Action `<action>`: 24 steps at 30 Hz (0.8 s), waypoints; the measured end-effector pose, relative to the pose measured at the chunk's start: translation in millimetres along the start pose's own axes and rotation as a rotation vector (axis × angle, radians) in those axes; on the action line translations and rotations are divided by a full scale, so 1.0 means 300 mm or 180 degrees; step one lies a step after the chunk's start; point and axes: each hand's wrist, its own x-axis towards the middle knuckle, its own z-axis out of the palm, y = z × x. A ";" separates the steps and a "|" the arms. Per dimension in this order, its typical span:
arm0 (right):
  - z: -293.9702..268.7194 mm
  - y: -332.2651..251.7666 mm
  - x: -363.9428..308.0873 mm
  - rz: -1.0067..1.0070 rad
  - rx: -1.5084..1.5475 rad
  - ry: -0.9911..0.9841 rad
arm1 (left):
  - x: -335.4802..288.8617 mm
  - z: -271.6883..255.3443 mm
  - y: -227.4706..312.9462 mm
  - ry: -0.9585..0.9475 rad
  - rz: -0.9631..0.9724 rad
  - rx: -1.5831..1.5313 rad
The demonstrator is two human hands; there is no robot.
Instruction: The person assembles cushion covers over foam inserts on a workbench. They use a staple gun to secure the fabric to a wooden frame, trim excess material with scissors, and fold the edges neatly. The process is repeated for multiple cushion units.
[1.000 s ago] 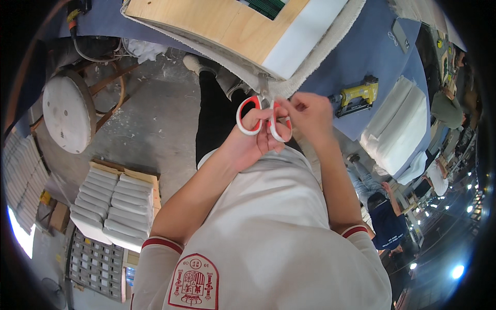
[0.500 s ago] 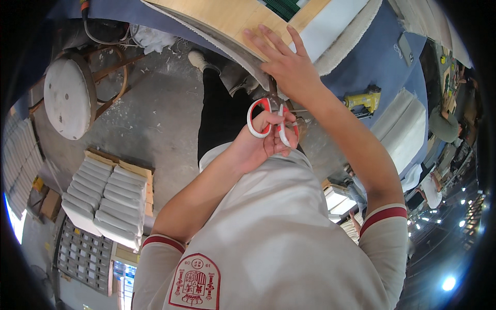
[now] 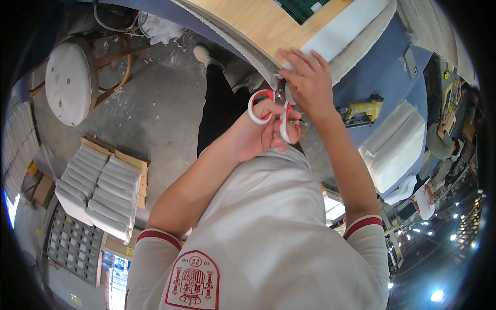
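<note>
My left hand (image 3: 263, 132) is closed round the handles of scissors (image 3: 262, 107) with red-and-white grips. Their dark blades point away from me, toward the corner of a light wooden panel (image 3: 258, 28), and the tips lie close to the cloth edge there. Over that corner lies my right hand (image 3: 310, 82), fingers stretched across the wood and a white pad, thumb apart near the cloth. Pale fabric (image 3: 356, 51) with a ragged edge sticks out from under the panel. A dark green webbed opening (image 3: 305, 8) is cut into the wood.
On the blue table (image 3: 369, 85) to the right are a yellow nail gun (image 3: 361, 111), a phone (image 3: 411, 62) and folded white material (image 3: 395, 144). A round padded stool (image 3: 70, 82) and stacked white cushions (image 3: 101, 188) stand on the left. People work at far right.
My right hand has moved nearer the panel corner, its fingers less spread. The scissors have come up closer to the cloth edge. The whole view has shifted slightly.
</note>
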 end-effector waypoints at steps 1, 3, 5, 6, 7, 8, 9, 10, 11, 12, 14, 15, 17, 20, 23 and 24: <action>-0.001 -0.002 -0.002 0.0011 -0.0008 -0.0016 | 0.006 -0.003 0.006 -0.0013 0.0023 0.0081; -0.005 -0.002 0.002 0.0018 -0.0039 -0.0041 | 0.027 0.007 -0.003 0.0149 0.0053 0.0109; -0.004 -0.007 0.001 0.0031 -0.0015 -0.0037 | 0.043 0.017 -0.012 0.0280 0.0083 0.0147; -0.005 -0.011 -0.001 0.0045 0.0002 -0.0034 | 0.041 0.021 -0.024 0.0344 0.0085 0.0168; -0.008 -0.012 0.000 0.0060 0.0005 -0.0039 | 0.041 0.024 -0.032 0.0408 0.0088 0.0190; -0.012 -0.011 0.001 0.0076 0.0009 -0.0043 | 0.043 0.021 -0.033 0.0401 0.0099 0.0262; -0.017 -0.014 0.004 0.0090 0.0019 -0.0029 | 0.036 0.016 -0.030 0.0404 0.0117 0.0350; -0.019 -0.014 0.002 0.0125 0.0057 -0.0058 | 0.030 0.012 -0.029 0.0406 0.0135 0.0441; -0.016 -0.014 -0.006 0.0159 0.0094 -0.0085 | 0.024 0.010 -0.033 0.0440 0.0111 0.0466; -0.016 -0.009 -0.005 0.0188 0.0121 -0.0094 | 0.019 0.014 -0.031 0.0465 0.0096 0.0510; -0.017 -0.010 -0.008 0.0275 0.0213 -0.0139 | 0.015 0.017 -0.033 0.0401 0.0082 0.0468; -0.017 -0.008 -0.007 0.0306 0.0254 -0.0161 | 0.016 0.021 -0.032 0.0306 0.0092 0.0381; -0.015 0.000 -0.012 0.0320 0.0315 -0.0264 | 0.017 0.038 -0.030 0.0264 0.0105 0.0299; -0.015 0.014 -0.009 0.0218 0.0299 -0.0238 | 0.020 0.063 -0.028 0.0386 0.0094 0.0271; -0.020 0.029 0.006 0.0259 0.0409 -0.0140 | 0.021 0.035 -0.043 0.0239 0.0108 0.0188; -0.033 0.031 0.022 0.0303 0.0483 -0.0114 | 0.026 0.017 -0.041 0.0097 0.0133 0.0197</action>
